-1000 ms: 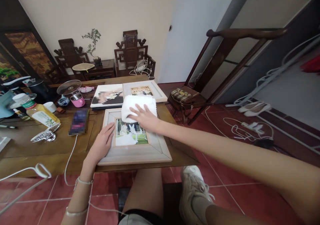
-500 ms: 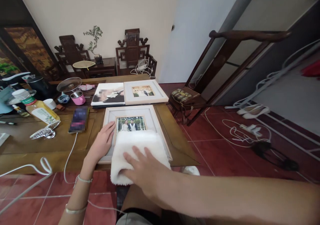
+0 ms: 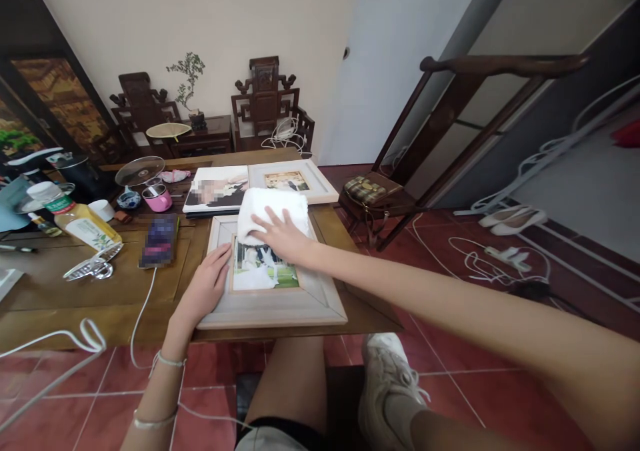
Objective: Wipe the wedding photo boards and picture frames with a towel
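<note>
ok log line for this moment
left hand: flat on picture frame border | right hand: pressing white towel on frame's far edge | frame: flat on table

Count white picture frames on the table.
2. Near frame at the table's front edge, under left hand and right hand; far frame behind it, its corner hidden by the towel.

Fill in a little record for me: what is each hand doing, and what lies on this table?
Left hand: flat, fingers open, on the left border of the near picture frame.
Right hand: pressed flat, fingers spread, on a folded white towel.
Towel place: on the frame's far edge, partly over the photo.
Surface: wooden table.
Nearby: second frame, phone, bottle, pink cup.
</note>
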`<action>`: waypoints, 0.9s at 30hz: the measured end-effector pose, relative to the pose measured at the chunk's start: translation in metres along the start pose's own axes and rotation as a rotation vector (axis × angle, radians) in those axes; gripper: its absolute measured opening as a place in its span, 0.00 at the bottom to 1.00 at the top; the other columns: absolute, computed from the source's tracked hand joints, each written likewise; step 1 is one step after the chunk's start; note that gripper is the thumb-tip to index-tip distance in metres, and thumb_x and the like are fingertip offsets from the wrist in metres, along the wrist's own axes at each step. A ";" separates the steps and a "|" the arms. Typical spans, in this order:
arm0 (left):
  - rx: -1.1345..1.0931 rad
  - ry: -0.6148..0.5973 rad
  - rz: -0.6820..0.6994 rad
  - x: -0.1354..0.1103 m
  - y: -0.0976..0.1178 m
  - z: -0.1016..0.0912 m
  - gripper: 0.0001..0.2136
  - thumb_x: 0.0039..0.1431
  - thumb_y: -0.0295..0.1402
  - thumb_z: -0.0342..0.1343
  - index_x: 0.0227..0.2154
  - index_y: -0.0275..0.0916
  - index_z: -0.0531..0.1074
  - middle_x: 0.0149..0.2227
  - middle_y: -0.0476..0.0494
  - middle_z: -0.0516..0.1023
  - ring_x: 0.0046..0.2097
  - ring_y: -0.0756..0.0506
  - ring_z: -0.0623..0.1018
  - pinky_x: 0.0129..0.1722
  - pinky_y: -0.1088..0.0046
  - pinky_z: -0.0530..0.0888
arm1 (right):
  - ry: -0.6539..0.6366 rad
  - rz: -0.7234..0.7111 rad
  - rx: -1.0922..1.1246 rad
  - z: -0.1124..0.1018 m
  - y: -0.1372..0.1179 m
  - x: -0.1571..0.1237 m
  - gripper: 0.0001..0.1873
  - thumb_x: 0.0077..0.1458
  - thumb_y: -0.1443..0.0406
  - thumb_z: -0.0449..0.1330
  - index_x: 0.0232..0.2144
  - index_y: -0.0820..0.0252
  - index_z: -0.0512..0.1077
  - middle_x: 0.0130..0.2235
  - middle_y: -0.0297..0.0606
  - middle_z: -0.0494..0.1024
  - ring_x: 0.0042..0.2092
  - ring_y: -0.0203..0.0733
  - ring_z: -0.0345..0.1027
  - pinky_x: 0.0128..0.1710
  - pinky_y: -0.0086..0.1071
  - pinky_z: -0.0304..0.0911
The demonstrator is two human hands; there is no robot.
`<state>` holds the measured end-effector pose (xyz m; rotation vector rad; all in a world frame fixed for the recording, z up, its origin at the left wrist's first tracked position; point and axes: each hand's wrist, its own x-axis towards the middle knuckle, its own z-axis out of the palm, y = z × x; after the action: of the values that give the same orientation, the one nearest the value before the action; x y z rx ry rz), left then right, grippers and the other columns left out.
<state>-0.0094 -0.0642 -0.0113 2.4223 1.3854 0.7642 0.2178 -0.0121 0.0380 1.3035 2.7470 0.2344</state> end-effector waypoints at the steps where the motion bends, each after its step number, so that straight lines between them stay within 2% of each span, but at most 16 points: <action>1: -0.002 0.004 0.000 0.000 0.000 0.000 0.21 0.67 0.33 0.41 0.58 0.35 0.65 0.62 0.35 0.65 0.64 0.41 0.64 0.64 0.55 0.60 | -0.025 -0.021 0.014 -0.002 -0.004 -0.003 0.39 0.52 0.81 0.50 0.64 0.55 0.56 0.69 0.47 0.45 0.68 0.68 0.33 0.58 0.67 0.45; 5: -0.009 0.015 -0.005 -0.001 -0.001 0.001 0.21 0.66 0.32 0.41 0.58 0.34 0.66 0.62 0.34 0.66 0.63 0.41 0.64 0.64 0.54 0.60 | -0.169 -0.134 0.107 -0.021 -0.036 -0.036 0.38 0.51 0.78 0.55 0.64 0.57 0.57 0.69 0.50 0.48 0.66 0.73 0.37 0.56 0.69 0.49; 9: -0.013 0.005 -0.016 -0.002 0.001 -0.001 0.21 0.66 0.31 0.40 0.58 0.34 0.65 0.62 0.35 0.65 0.64 0.41 0.64 0.64 0.55 0.60 | -0.351 -0.199 0.243 -0.051 -0.078 -0.075 0.40 0.46 0.77 0.60 0.61 0.54 0.62 0.67 0.49 0.52 0.65 0.73 0.44 0.54 0.68 0.55; 11: -0.015 -0.002 -0.023 -0.002 0.003 -0.002 0.21 0.67 0.31 0.40 0.58 0.34 0.65 0.62 0.35 0.65 0.64 0.42 0.64 0.65 0.56 0.59 | -0.391 -0.215 0.296 -0.061 -0.094 -0.087 0.37 0.47 0.75 0.61 0.60 0.53 0.64 0.67 0.48 0.54 0.64 0.73 0.47 0.53 0.67 0.57; 13: -0.017 -0.004 -0.029 -0.002 0.005 -0.004 0.21 0.67 0.31 0.40 0.59 0.35 0.65 0.62 0.36 0.65 0.64 0.42 0.64 0.65 0.56 0.59 | -0.382 -0.227 0.322 -0.062 -0.102 -0.091 0.37 0.46 0.74 0.62 0.60 0.52 0.63 0.67 0.47 0.54 0.64 0.73 0.47 0.53 0.67 0.57; 16: -0.022 -0.009 -0.037 -0.003 0.004 -0.003 0.21 0.67 0.32 0.40 0.59 0.36 0.65 0.63 0.37 0.65 0.64 0.42 0.64 0.65 0.57 0.59 | -0.313 -0.211 0.300 -0.047 -0.096 -0.083 0.40 0.46 0.75 0.61 0.61 0.50 0.60 0.67 0.47 0.52 0.65 0.72 0.45 0.54 0.68 0.55; 21: -0.037 -0.015 -0.032 -0.003 0.001 -0.001 0.21 0.68 0.34 0.39 0.60 0.36 0.64 0.63 0.36 0.64 0.64 0.42 0.63 0.65 0.56 0.58 | -0.118 -0.089 0.130 -0.014 -0.050 -0.041 0.38 0.52 0.79 0.53 0.64 0.57 0.56 0.69 0.50 0.45 0.67 0.69 0.37 0.58 0.66 0.46; 24: -0.092 0.002 -0.054 -0.003 0.006 -0.003 0.22 0.69 0.38 0.38 0.63 0.39 0.59 0.65 0.39 0.60 0.66 0.42 0.60 0.66 0.56 0.56 | -0.062 -0.021 0.054 -0.006 -0.030 -0.011 0.39 0.52 0.78 0.54 0.65 0.56 0.54 0.70 0.48 0.41 0.67 0.71 0.32 0.58 0.69 0.45; 27: -0.150 0.037 -0.055 -0.003 0.012 -0.007 0.25 0.69 0.41 0.37 0.66 0.39 0.50 0.69 0.39 0.51 0.69 0.43 0.53 0.67 0.58 0.50 | -0.074 -0.034 0.034 -0.008 -0.031 0.007 0.38 0.53 0.77 0.54 0.65 0.53 0.55 0.70 0.44 0.40 0.67 0.72 0.29 0.56 0.73 0.43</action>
<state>-0.0058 -0.0730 -0.0016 2.2581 1.3508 0.8708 0.1881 -0.0266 0.0401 1.2455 2.7202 0.1344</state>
